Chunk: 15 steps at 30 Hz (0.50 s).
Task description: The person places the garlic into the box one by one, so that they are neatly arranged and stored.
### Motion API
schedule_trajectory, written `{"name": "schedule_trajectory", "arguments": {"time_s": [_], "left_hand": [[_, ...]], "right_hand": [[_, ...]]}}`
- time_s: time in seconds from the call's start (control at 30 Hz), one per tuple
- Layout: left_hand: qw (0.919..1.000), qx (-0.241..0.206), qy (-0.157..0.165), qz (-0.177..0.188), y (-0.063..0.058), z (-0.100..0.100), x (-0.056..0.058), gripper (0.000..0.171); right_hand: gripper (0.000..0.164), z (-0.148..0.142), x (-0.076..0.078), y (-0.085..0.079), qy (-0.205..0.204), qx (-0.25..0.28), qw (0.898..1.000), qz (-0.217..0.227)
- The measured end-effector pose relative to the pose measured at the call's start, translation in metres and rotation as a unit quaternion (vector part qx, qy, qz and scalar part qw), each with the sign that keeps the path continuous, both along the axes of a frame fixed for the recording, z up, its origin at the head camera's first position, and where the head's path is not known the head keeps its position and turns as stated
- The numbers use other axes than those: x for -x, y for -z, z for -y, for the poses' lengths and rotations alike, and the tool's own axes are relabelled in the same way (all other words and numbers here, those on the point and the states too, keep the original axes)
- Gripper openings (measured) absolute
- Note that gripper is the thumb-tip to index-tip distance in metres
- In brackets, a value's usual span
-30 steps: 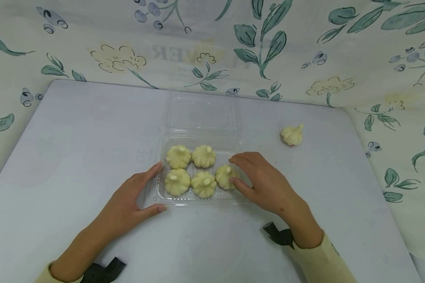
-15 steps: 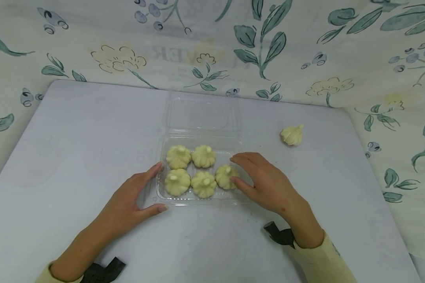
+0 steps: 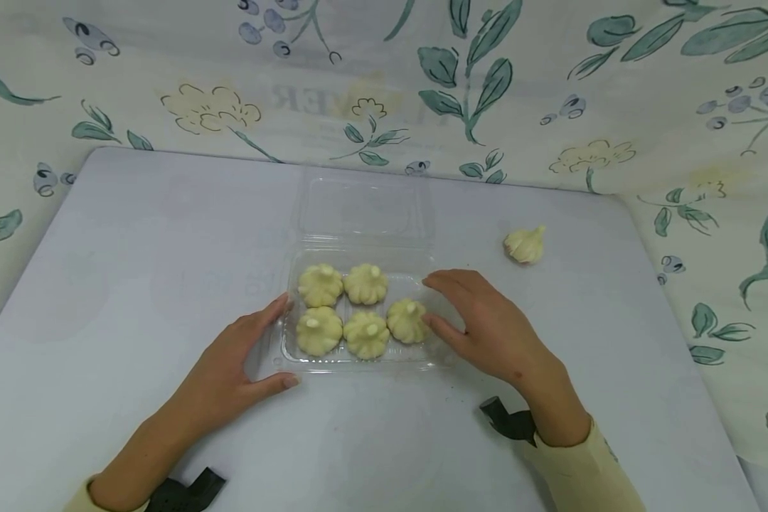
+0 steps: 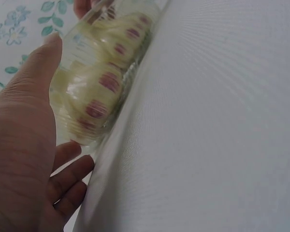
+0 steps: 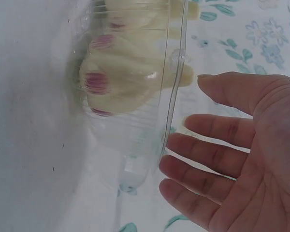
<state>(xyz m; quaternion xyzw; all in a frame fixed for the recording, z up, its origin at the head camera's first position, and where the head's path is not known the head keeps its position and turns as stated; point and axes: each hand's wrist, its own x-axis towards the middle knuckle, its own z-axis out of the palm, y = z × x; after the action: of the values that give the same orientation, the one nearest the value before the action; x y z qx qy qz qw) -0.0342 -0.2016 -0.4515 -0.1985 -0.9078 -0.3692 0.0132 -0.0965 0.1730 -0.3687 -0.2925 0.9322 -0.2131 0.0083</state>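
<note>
A clear plastic clamshell box (image 3: 409, 281) lies with its lid (image 3: 363, 206) folded back behind it. Several pale garlic bulbs stand inside, stems up: two in the back row, such as the back-left bulb (image 3: 321, 285), and three in front, ending with the right-hand bulb (image 3: 407, 321). My left hand (image 3: 230, 363) rests at the box's left side, thumb and fingers spread around the corner. Beside the right-hand bulb, my right hand (image 3: 493, 331) hovers over the box's right edge. In the right wrist view, a gap separates its thumb (image 5: 227, 89) from the bulb's stem (image 5: 183, 76).
One more garlic bulb (image 3: 525, 245) lies on the white table (image 3: 166, 249), behind and right of the box. Floral cloth (image 3: 595, 107) borders the table at the back and sides. Black wrist-camera mounts (image 3: 508, 421) sit at both wrists.
My right hand has drawn slightly right, off the front right bulb. The left hand and the box keep their places; the head view has shifted a little.
</note>
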Motion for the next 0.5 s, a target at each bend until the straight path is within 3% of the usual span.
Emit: {"name": "schedule_trajectory", "arguments": {"time_s": [0.3,0.5], "left_hand": [[0.9997,-0.024,-0.002,-0.009,-0.004,0.001,0.001,0.117],[0.9995,-0.032,-0.006,-0.008,-0.002,0.001,0.0,0.113]], "right_hand": [[0.048,-0.011,0.003,-0.01,0.021,0.003,1.0,-0.008],[0.047,-0.031,0.009,-0.021,0.068,0.014,0.997,-0.01]]}}
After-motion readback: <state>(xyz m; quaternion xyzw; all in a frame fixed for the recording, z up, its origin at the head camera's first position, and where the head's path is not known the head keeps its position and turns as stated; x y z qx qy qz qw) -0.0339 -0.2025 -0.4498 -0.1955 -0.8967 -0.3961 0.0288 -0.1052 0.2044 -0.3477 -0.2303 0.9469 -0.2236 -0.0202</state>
